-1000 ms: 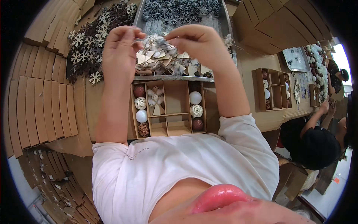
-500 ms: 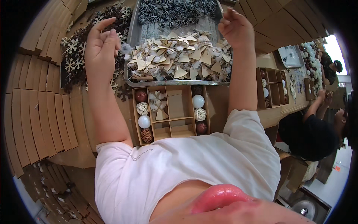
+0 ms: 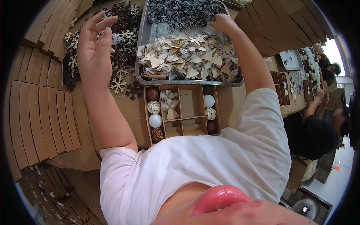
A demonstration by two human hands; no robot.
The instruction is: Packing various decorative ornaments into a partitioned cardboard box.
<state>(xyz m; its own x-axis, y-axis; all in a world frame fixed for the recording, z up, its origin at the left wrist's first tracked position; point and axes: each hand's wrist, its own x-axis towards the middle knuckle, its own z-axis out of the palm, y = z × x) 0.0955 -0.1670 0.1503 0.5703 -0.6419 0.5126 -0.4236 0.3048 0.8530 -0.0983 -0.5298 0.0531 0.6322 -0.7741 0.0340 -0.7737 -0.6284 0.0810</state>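
My left hand (image 3: 93, 50) is raised over dark and pale snowflake ornaments (image 3: 120, 80), index finger and thumb partly apart, other fingers curled. A fluffy white ornament (image 3: 117, 38) shows beside its fingers and appears held there; the grip is partly hidden. At the tray's far right my right hand (image 3: 224, 23) is closed, fingertips together by frosted pine cones (image 3: 180, 13); anything inside is hidden. Wooden angel ornaments with white fluff (image 3: 191, 56) fill the tray's near half. Before me lies a divided cardboard box (image 3: 193, 101) with balls along both sides and a bird-and-angel ornament (image 3: 170, 105) in one compartment.
The metal tray (image 3: 187, 81) stands just beyond the box. Stacked cardboard boxes (image 3: 41, 120) line the left; more boxes (image 3: 285, 26) rise at far right. Another divided box (image 3: 279, 88) sits right of my arm. A co-worker in black (image 3: 317, 135) works further right.
My left hand has moved left, away from the tray, and the white fluff has moved with it. My right hand has turned and reached lower at the tray's far right. The view has shifted slightly.
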